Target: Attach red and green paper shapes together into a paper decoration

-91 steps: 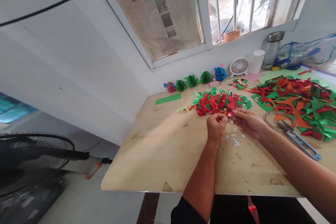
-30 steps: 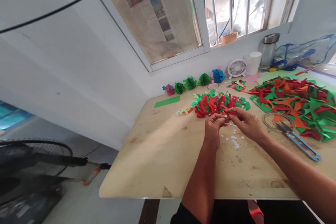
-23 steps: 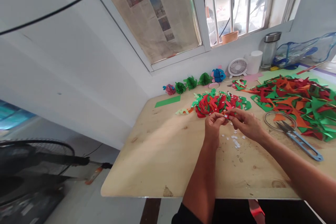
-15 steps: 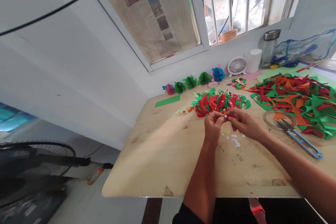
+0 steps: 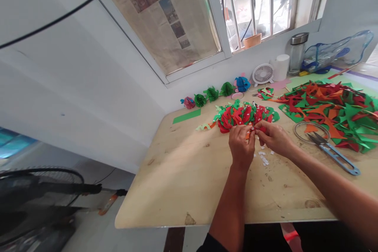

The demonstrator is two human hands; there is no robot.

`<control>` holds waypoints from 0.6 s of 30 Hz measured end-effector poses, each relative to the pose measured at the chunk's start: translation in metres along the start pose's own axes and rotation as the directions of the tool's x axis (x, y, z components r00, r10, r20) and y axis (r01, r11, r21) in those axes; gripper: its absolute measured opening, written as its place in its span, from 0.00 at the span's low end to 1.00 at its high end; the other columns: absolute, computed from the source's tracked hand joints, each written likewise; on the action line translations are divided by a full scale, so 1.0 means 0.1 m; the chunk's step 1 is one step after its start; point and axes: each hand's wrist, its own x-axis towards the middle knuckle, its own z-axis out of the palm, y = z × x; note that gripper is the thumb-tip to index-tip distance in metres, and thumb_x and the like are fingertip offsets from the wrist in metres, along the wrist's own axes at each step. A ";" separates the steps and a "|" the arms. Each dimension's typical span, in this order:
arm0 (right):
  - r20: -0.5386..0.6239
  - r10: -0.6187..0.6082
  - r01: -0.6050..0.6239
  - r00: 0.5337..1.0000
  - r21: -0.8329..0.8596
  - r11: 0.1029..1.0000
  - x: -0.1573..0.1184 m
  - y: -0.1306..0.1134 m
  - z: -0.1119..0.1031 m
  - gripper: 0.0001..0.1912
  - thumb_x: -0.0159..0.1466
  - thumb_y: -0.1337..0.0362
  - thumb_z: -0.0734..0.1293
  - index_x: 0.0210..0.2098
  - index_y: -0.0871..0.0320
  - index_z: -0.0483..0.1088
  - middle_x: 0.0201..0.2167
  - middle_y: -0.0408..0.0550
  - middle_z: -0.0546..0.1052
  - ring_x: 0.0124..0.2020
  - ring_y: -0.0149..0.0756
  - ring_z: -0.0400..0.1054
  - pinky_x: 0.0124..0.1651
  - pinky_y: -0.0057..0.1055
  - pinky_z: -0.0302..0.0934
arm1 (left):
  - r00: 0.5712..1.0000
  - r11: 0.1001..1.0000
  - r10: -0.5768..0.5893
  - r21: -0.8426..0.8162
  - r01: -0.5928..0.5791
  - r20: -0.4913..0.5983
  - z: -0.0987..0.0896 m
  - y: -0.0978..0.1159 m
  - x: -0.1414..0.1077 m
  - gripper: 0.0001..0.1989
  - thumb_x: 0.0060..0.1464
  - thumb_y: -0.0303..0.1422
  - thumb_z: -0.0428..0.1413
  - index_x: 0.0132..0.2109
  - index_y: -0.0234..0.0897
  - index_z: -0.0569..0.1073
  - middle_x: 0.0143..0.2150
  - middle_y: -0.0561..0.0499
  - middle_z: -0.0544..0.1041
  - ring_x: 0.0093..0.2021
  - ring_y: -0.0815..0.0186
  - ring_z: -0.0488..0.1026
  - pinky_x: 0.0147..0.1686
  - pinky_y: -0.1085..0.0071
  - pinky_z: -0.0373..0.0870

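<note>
Both hands meet over the wooden table (image 5: pixel 177 173), at the near edge of a heap of red and green paper cut-outs (image 5: pixel 236 116). My left hand (image 5: pixel 242 143) is closed, its fingertips pinching something small that they mostly hide. Against it, my right hand (image 5: pixel 273 138) is also closed, thumb and index together at a tiny piece too small to name. A bit of red and orange paper shows between the fingertips. Small white squares (image 5: pixel 264 159) lie scattered just below the right hand.
Blue snips (image 5: pixel 339 157) and a metal ring (image 5: pixel 298 136) lie right of my hands, before a pile of red, orange and green scraps (image 5: pixel 333 106). Behind stand a small white fan (image 5: pixel 262 75), a glass jar (image 5: pixel 297 57) and folded paper figures (image 5: pixel 212 93).
My left hand has turned so its back shows more, and its fingers now cover more of the small piece. The whole view has shifted slightly.
</note>
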 end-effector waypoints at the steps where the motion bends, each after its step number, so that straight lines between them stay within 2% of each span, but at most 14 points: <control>1: -0.001 -0.011 0.011 1.000 -0.026 1.000 0.00 0.00 0.00 0.05 0.59 0.61 0.59 0.31 0.55 0.64 0.12 0.37 0.70 0.14 0.28 0.60 0.22 0.24 0.52 | 1.000 1.000 0.016 0.021 -0.016 -0.001 0.01 -0.02 0.00 0.07 0.53 0.30 0.54 0.39 0.36 0.75 0.37 0.46 0.76 0.41 0.62 0.70 0.44 0.65 0.66; 4: 0.010 -0.047 0.048 0.999 -0.108 0.993 -0.01 -0.01 0.00 0.05 0.59 0.63 0.59 0.31 0.55 0.65 0.13 0.37 0.70 0.15 0.28 0.61 0.23 0.24 0.52 | 0.999 0.997 0.052 0.059 -0.052 -0.007 0.03 -0.06 -0.01 0.07 0.54 0.30 0.53 0.38 0.35 0.75 0.35 0.47 0.77 0.40 0.63 0.70 0.44 0.65 0.66; 8: 0.014 -0.075 0.076 0.997 -0.186 0.980 -0.02 -0.03 -0.01 0.05 0.59 0.63 0.59 0.31 0.55 0.65 0.14 0.37 0.71 0.17 0.29 0.63 0.24 0.24 0.52 | 1.000 0.998 0.031 0.059 -0.030 -0.006 0.03 -0.06 -0.01 0.07 0.54 0.29 0.53 0.38 0.36 0.76 0.34 0.47 0.78 0.39 0.63 0.70 0.44 0.65 0.66; 18: 0.027 -0.088 0.092 0.996 -0.190 0.978 -0.02 -0.03 -0.01 0.06 0.61 0.61 0.59 0.33 0.55 0.65 0.14 0.37 0.71 0.16 0.29 0.63 0.24 0.24 0.52 | 0.993 0.980 -0.112 -0.160 0.117 0.045 -0.01 -0.06 0.00 0.07 0.53 0.29 0.54 0.36 0.36 0.77 0.35 0.47 0.78 0.39 0.64 0.72 0.42 0.66 0.68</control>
